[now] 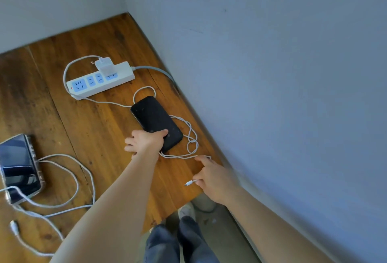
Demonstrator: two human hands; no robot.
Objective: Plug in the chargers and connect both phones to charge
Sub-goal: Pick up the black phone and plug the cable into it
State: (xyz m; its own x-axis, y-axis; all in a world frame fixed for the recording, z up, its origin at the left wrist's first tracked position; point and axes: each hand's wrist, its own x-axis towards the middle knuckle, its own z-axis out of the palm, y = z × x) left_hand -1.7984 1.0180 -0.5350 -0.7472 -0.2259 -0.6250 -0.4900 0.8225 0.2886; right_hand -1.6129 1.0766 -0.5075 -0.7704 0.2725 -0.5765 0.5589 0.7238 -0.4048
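Note:
A black phone point(154, 117) lies face down in the middle of the wooden table point(98, 124). My left hand point(145, 142) grips its near end, thumb on top. My right hand point(213, 179) pinches a white charging cable point(191, 137) near its connector point(188, 183), which sticks out to the left. That cable loops past the black phone to a white charger point(104, 66) plugged into the white power strip point(100, 80). A second phone point(19, 168) with a lit screen lies at the left edge, with another white cable point(69, 179) coiled beside it, its plug end point(14, 226) loose.
The table stands in a corner, with a grey wall point(272, 74) along its right side and another behind. The strip's grey cord point(159, 71) runs toward the right wall. Below the near table edge I see dark trousers point(167, 241) and a shoe.

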